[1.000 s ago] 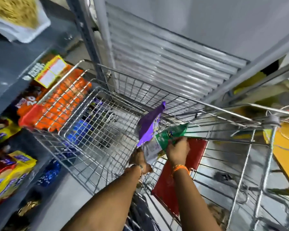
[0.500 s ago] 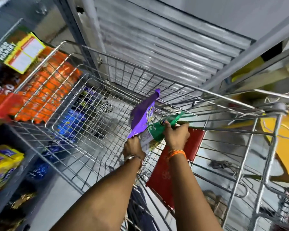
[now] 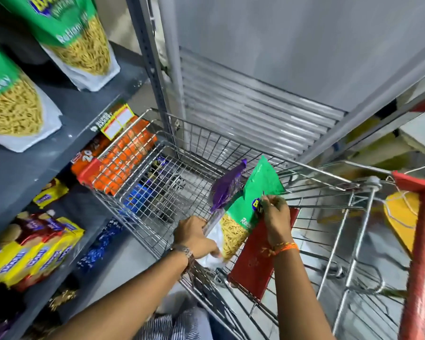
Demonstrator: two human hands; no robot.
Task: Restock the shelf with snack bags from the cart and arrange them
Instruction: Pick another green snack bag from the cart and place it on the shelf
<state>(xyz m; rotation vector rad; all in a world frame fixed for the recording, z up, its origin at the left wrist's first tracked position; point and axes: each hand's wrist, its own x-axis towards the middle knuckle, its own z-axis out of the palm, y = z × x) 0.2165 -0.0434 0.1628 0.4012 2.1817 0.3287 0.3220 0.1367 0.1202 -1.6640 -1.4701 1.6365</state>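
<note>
I saw left hand [image 3: 194, 238] gripping bottom of green snack bag [image 3: 249, 207] over cart [image 3: 324, 177]; right hand [image 3: 275, 212] pinched its middle; purple bag [image 3: 227, 187] just behind

Head-worn view, steeply down, near cart [image 3: 231, 148]

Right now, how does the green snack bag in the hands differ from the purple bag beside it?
The green snack bag shows yellow sticks through a clear lower part; the purple bag shows none. The right hand pinches the green bag near its logo, while the left hand grips low, under the purple bag. Both are held tilted above the cart.
</note>
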